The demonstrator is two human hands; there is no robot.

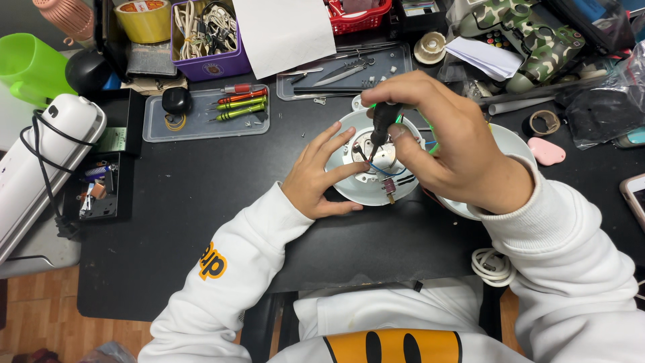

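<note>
your left hand (316, 176) is bracing the opened white round housing (349, 191) flat-fingered; your right hand (443, 144) is gripping a black screwdriver (383, 121) over its centre, wires exposed, reassembly pending.

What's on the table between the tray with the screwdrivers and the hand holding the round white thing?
Nothing: the head view shows only bare black table between the tray and the left hand.

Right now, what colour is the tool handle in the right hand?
Black, gripped by the right hand; the tool handle shows best in the head view.
</note>
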